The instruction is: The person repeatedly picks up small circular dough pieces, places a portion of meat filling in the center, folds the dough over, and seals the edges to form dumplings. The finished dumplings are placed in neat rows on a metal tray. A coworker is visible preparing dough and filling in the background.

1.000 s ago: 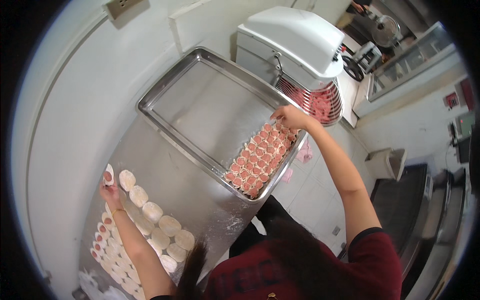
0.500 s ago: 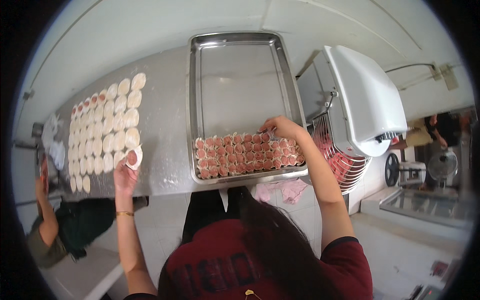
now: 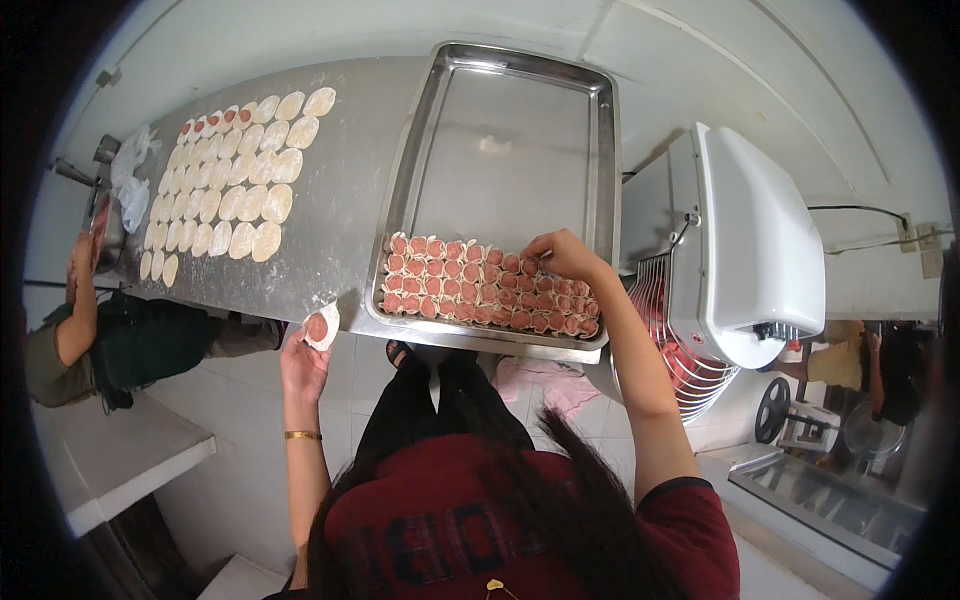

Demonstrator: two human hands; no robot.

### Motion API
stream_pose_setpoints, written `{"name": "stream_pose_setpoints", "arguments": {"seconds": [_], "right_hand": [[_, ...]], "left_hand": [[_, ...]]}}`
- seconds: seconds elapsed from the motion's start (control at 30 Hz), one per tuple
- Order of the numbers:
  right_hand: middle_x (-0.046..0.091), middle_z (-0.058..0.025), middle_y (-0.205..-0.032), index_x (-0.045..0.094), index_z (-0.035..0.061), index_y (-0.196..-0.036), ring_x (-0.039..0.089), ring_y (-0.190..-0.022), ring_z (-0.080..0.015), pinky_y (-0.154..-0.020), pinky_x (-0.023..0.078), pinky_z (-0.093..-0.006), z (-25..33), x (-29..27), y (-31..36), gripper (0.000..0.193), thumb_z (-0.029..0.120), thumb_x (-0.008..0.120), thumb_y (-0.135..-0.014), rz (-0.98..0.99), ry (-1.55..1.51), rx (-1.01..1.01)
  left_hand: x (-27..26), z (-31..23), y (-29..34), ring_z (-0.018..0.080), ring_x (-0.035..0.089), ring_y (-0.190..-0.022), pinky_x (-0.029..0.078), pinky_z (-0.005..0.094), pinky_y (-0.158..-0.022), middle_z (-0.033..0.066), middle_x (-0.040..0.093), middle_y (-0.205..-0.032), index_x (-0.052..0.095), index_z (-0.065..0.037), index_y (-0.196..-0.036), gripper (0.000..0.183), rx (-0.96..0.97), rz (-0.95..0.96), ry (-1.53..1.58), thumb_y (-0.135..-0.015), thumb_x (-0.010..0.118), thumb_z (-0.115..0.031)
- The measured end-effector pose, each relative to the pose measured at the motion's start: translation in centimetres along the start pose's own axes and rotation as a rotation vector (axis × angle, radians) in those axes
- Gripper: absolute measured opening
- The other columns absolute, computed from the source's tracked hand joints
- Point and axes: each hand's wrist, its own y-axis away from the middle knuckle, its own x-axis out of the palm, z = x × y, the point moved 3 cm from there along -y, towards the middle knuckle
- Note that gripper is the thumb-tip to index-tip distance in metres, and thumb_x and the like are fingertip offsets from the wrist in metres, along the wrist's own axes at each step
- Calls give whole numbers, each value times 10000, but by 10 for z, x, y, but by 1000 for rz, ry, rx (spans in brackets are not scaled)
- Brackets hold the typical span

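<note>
My left hand (image 3: 303,368) is closed on the rim of a round dough wrapper (image 3: 332,314), just past the table's front edge. A lump of pink meat filling (image 3: 317,327) sits on that wrapper. Over a steel tray (image 3: 612,140), my right hand (image 3: 566,256) has its fingertips pinched at a filled dumpling (image 3: 530,266) at the end of the far row; the fingers partly cover it. Several tight rows of open-topped dumplings (image 3: 455,285) fill the tray's near part. To the left, flat floured wrappers (image 3: 235,190) lie in rows, and several in the far row carry meat.
Right of the tray stands a white mixer (image 3: 750,240) with a wire guard (image 3: 655,290) and red meat behind it. A co-worker's hands (image 3: 82,265) are at the table's far left. A pink cloth (image 3: 548,382) lies on the floor below the steel table (image 3: 345,160).
My left hand has drawn the meat-topped wrapper away from the laid-out wrappers, past the table's front edge. My right hand stays at the far row's end. The whole view has shifted.
</note>
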Motion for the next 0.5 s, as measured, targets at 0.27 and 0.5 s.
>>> {"name": "stream_pose_setpoints", "arguments": {"seconds": [0.27,0.5], "right_hand": [[671,-148,-971,651,49,-1084,648,-876,-259,-818,494,-324,4,3,2,532,-127,479,-613,12,-42,-17],[669,-166,-924,655,33,-1056,642,-816,-287,-747,489,-329,11,-1,9,463,-93,532,-628,-176,-118,112]], "left_hand": [[18,12,5,223,578,-1072,491,329,-912,130,575,-1178,480,43,-1183,343,11,-19,-37,-918,440,-172],[24,11,2,215,579,-1066,489,318,-917,142,572,-1170,471,56,-1180,344,-1,-7,-129,-926,429,-172]]}}
